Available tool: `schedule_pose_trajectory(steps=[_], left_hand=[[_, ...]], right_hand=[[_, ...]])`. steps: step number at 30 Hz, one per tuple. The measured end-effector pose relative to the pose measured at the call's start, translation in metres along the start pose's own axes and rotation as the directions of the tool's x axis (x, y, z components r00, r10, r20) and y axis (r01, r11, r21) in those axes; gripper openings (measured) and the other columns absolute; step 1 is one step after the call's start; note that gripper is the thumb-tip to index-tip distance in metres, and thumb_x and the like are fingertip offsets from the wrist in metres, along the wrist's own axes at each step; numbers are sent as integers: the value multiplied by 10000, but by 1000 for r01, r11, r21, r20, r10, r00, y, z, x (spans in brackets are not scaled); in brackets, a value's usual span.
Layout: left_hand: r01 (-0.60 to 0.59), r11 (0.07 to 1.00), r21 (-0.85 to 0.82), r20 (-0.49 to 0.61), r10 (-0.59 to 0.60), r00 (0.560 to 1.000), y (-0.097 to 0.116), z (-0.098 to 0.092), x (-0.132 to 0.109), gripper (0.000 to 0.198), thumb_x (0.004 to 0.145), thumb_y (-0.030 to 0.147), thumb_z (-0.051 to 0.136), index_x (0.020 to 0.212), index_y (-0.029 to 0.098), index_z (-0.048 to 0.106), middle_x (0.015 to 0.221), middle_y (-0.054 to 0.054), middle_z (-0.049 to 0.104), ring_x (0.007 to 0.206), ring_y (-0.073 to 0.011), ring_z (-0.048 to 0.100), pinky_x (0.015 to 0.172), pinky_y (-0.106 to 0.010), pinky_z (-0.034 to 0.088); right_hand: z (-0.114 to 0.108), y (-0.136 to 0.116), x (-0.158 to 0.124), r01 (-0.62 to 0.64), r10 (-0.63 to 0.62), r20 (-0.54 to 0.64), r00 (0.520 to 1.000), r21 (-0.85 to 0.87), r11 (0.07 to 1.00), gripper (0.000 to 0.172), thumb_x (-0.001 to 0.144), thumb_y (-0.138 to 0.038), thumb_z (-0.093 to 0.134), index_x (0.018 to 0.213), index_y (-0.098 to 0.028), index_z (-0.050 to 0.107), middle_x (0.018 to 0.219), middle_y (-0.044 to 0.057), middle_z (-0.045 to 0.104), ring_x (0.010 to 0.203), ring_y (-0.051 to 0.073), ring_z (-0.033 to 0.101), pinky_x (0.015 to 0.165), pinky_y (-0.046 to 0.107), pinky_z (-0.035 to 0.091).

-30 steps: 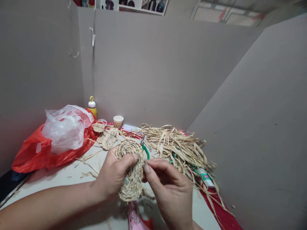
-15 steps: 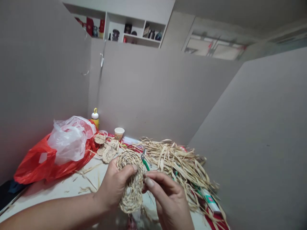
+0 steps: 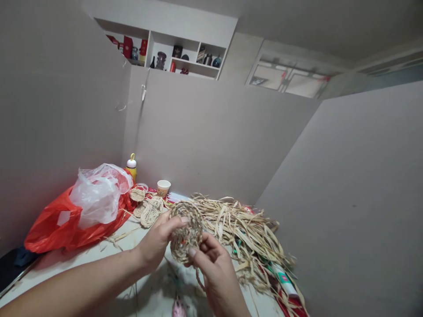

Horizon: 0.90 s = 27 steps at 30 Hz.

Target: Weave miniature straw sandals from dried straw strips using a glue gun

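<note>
An oval woven straw piece, coiled from plaited strands, is held up above the table. My left hand grips its left edge, the thumb lying across the front face. On the lower right edge my right hand pinches it, with the thumb in front and the fingers bent behind. A twisted straw cord hangs from the piece beside my right hand. The fingers behind the weave are partly hidden. Beyond my left hand lie finished-looking woven straw ovals.
A heap of dry straw strips covers the table's right side, with a white and green tube at its edge. A red plastic bag sits left. A paper cup and yellow bottle stand behind. Grey partitions enclose the table.
Both hands have turned and raised the woven piece slightly, so it looks shorter. My right hand has moved from beside its edge to pinching its lower right. The camera view has tilted up a little.
</note>
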<state>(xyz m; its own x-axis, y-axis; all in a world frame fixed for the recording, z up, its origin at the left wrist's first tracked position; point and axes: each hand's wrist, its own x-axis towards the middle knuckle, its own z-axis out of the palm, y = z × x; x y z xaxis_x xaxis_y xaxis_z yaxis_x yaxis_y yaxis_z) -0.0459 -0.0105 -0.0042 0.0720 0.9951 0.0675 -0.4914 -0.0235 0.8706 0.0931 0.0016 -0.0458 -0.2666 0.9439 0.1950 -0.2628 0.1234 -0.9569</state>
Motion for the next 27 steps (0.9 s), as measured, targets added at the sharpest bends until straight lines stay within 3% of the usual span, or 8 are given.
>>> schedule_pose_trajectory(steps=[2,5,10,13,16,20,24,27], left_hand=[[-16,1000,-1,117,16,993,9,-3,2,201,758,269,638,937,183,611,844,-24,669,776,-168,606,694,-274,456],[-110,994,-23,-13,110,994,19,-9,9,172,753,234,638,916,183,620,939,-32,665,860,-158,597,770,-269,445],[-210,973,98,-117,221,968,14,-10,9,246,845,298,572,642,170,522,654,26,525,569,-99,461,578,-238,408],[-122,984,126,45,117,992,8,2,-6,98,792,238,632,852,187,575,837,-10,586,695,-137,555,641,-276,464],[-110,984,138,118,94,989,4,13,-17,403,758,277,709,1116,222,532,1096,-71,587,958,-211,591,817,-343,490],[-147,974,174,60,139,988,-1,13,-13,316,745,213,712,1015,206,548,930,-24,608,929,-184,593,790,-289,499],[-28,973,228,-32,36,999,1,1,5,182,729,173,657,887,189,569,741,24,564,684,-139,566,534,-220,482],[-11,974,225,47,0,999,9,-9,15,214,737,161,612,950,175,612,767,0,600,648,-130,572,518,-222,490]], right_hand=[[-5,-11,3,32,-30,-41,999,32,999,232,765,-310,724,948,-186,652,830,30,654,704,166,580,599,246,495],[-21,-26,10,184,-192,-173,966,-59,981,202,812,-313,678,970,-198,627,864,31,662,719,167,588,615,254,498],[-46,-35,17,405,-643,-296,706,-576,710,130,819,-242,653,924,-212,583,818,3,609,702,160,575,656,274,478],[-50,-29,17,471,-810,-121,573,-760,447,241,753,-131,672,955,-225,579,861,18,604,757,191,578,723,327,481],[-44,-16,15,534,-855,231,465,-843,62,353,747,-56,632,1024,-252,537,878,47,612,805,232,595,734,380,504],[-28,-4,9,597,-745,430,510,-800,-53,366,764,-73,599,1083,-227,504,920,96,619,844,256,598,730,416,530],[-20,-17,1,640,-563,463,685,-751,161,401,735,-166,654,1110,-214,521,996,100,619,903,266,590,754,428,524],[-26,-33,-1,599,-644,277,713,-719,353,309,786,-190,637,1082,-227,559,975,71,623,875,231,595,742,384,514]])
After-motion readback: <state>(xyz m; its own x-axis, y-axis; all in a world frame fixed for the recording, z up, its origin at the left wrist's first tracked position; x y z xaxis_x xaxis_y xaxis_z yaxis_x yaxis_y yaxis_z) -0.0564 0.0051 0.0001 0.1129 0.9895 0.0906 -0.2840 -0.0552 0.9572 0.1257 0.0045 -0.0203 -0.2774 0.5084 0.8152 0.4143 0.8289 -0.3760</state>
